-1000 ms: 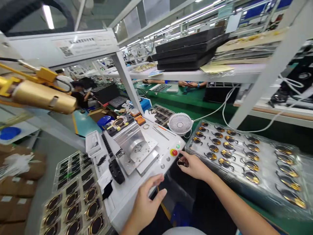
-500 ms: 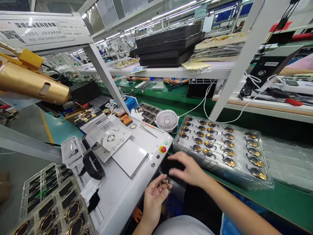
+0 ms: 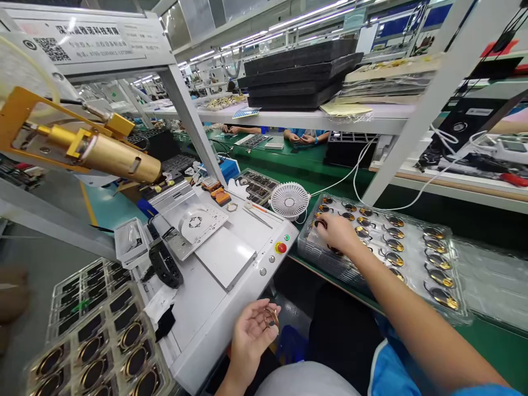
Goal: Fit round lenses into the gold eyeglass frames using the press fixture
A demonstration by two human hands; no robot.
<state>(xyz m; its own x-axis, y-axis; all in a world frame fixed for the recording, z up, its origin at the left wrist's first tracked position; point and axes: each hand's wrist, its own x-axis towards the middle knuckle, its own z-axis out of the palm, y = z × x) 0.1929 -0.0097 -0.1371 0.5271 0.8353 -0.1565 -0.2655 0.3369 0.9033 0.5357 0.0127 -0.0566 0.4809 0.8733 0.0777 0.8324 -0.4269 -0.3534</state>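
Observation:
My left hand (image 3: 251,333), palm up in front of the machine's edge, pinches a copper-coloured round watch case (image 3: 271,317) between thumb and fingers. To the right, my right hand (image 3: 339,232) reaches over the clear plastic tray (image 3: 414,261). Its fingertips close on a dark round display module (image 3: 320,223) near the tray's left side. Rows of similar round modules with black and gold flex tails (image 3: 395,245) lie in the tray. My right hand and forearm hide some of them.
A white machine bench carries a metal fixture plate (image 3: 196,223), a red stop button (image 3: 281,248) and tweezers (image 3: 258,216). A gold cylinder (image 3: 124,159) hangs at left. A small white fan (image 3: 290,201) stands beside the tray. Trays of round cases (image 3: 93,346) sit lower left.
My right hand has moved from near my left hand, forward and right to the tray, and its fingers have closed on a module. The left hand still holds the watch case. The view has shifted slightly.

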